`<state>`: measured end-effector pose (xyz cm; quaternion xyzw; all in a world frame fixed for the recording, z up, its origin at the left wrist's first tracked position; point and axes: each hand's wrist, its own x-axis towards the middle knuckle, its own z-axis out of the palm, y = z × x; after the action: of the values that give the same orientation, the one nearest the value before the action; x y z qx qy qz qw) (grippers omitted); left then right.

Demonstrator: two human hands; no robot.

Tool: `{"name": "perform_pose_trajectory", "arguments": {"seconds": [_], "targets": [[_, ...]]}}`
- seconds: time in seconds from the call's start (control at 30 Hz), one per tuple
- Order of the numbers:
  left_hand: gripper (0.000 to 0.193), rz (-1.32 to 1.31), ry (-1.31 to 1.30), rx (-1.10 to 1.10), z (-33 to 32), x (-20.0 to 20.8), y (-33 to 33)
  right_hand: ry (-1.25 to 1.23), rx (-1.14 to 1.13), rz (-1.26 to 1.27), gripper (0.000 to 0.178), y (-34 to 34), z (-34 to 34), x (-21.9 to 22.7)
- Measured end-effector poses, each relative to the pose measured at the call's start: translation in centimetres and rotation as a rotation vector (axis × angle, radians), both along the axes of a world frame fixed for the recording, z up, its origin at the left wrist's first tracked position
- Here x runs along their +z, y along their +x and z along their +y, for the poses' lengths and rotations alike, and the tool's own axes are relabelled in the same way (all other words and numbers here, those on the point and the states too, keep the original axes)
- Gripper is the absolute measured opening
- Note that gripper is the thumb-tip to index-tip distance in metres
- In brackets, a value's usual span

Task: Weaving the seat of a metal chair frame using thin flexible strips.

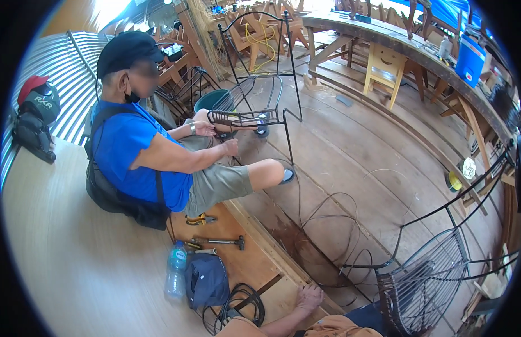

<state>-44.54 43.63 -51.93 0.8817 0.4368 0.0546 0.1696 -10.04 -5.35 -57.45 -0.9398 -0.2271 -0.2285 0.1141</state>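
Note:
My left hand (310,297) rests palm down on the edge of the wooden platform (266,230), its fingers lying on the wood with nothing held. My right hand is out of sight. Beside my legs at the lower right stands a black metal chair frame (440,269) with dark strands woven around part of its seat. To my left a person in a blue shirt (154,151) sits on the platform and has both hands at another black chair frame (260,95), where strands wrap the near seat rail. Long thin strands (333,196) trail over the floor between us.
On the platform lie pliers (201,219), a hammer (227,241), a plastic bottle (176,269), a dark blue cap (207,281) and a coiled black cable (246,303). A long workbench (384,39) carries a blue water jug (470,60). A green bucket (214,100) stands behind the person.

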Motion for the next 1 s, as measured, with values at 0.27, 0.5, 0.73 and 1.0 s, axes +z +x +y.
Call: {"name": "perform_pose_trajectory", "arguments": {"seconds": [0.27,0.5,0.73,1.0], "targets": [[0.027,0.054,-0.011,0.015,0.0,0.2,0.2,0.12,-0.018,0.147,0.028,-1.3,4.0,2.3],[0.029,0.11,0.081,0.018,-0.2,0.1,0.5,0.198,-0.007,0.261,0.03,-0.7,6.9,6.9],[0.031,0.222,0.005,0.023,-0.5,0.0,0.7,0.639,-0.156,0.692,0.036,-2.5,8.4,13.3],[0.032,0.268,0.006,0.069,-0.8,0.0,0.9,0.811,-0.121,0.77,0.066,-1.8,7.7,11.8]]}}
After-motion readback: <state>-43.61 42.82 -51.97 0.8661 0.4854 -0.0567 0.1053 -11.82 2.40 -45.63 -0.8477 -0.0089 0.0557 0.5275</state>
